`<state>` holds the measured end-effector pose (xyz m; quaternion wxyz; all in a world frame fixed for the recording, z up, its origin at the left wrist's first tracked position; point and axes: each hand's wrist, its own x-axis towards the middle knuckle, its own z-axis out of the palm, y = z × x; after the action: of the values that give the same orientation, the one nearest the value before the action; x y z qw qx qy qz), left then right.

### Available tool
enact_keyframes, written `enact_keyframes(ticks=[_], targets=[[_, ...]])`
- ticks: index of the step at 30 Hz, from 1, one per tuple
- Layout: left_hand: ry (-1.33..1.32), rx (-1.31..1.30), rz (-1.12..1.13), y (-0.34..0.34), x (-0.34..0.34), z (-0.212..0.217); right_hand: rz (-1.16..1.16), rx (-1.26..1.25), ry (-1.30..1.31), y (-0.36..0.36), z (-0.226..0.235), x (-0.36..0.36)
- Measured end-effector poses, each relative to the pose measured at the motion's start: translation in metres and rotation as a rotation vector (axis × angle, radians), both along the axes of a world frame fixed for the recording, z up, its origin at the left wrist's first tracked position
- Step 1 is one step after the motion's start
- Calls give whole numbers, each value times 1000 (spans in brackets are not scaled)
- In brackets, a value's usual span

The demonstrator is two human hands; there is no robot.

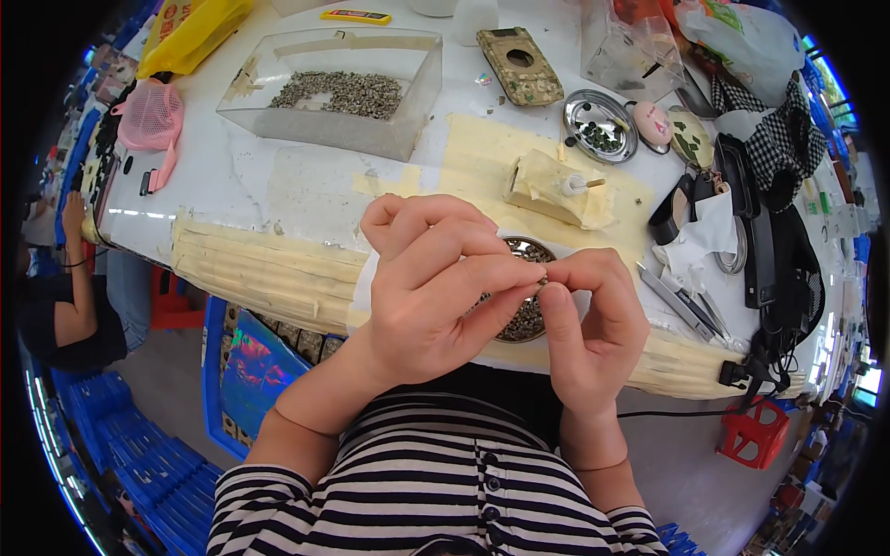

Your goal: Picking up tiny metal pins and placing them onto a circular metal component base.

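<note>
My left hand point(445, 283) and my right hand point(593, 320) meet fingertip to fingertip above a round metal dish point(530, 248) at the table's near edge. Between the pinched thumb and forefinger of each hand sits a tiny metallic piece point(543, 279), too small to name. Many small grey-brown metal pieces point(525, 320) fill the dish below, partly hidden by my fingers. Just beyond the hands stands a tape-wrapped block point(556, 190) with a small white bottle-like thing point(577, 184) on it.
A clear bin point(408, 139) of small metal parts stands at the far left. Beyond the hands lie a camouflage-patterned case point(519, 65) and a round tray point(623, 153) of dark green bits. Tweezers point(681, 301) rest at the right. Another person point(74, 306) sits at the left.
</note>
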<state>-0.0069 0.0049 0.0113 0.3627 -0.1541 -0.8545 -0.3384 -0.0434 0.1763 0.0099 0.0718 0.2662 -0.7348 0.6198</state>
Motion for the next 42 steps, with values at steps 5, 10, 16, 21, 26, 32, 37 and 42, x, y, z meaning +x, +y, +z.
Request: enact_keyframes(ticks=[5, 10, 16, 21, 26, 32, 37, 42], targets=[[19, 29, 31, 5, -1, -5, -44, -13, 79, 3, -3, 1], [-14, -24, 43, 3, 0, -1, -20, 35, 181, 7, 2, 4], [-1, -1, 21, 1, -1, -1, -81, 37, 106, 2, -1, 2], [2, 4, -14, 2, 0, -1, 13, 17, 8, 1, -3, 1], [25, -24, 11, 3, 3, -3, 25, -26, -2, 3, -2, 1], [-53, -53, 79, 8, 10, -8, -40, 7, 233, 4, 1, 6], [-217, -89, 69, 6, 20, -11, -9, 55, 281, 10, -1, 7], [-222, -64, 111, -3, 21, -1, -30, 32, 267, 8, -2, 7]])
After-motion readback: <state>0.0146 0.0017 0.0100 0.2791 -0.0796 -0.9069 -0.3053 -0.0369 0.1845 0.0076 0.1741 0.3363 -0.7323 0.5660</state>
